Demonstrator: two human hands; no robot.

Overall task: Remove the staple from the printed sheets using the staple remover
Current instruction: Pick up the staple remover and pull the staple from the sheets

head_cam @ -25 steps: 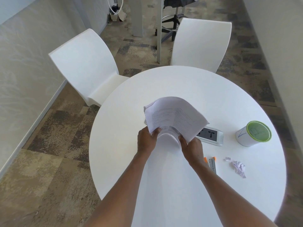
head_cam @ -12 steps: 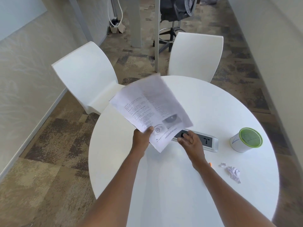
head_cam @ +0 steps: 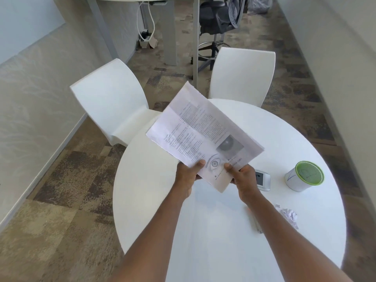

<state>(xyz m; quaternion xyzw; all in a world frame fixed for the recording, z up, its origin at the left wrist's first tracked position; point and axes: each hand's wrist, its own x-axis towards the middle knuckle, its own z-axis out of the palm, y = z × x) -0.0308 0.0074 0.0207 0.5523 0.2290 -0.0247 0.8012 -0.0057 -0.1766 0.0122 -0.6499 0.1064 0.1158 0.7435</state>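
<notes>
White round table (head_cam: 162, 200): printed sheets (head_cam: 203, 137) are pinched at the near edge by left hand (head_cam: 186, 176) and right hand (head_cam: 243, 178); the stapled corner should be located first.

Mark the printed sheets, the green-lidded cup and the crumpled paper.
printed sheets (head_cam: 205, 133): head view, middle of the top page, held above the table.
green-lidded cup (head_cam: 309, 174): head view, centre of its green lid.
crumpled paper (head_cam: 288, 215): head view, middle of the wad, on the table right of the right forearm.
</notes>
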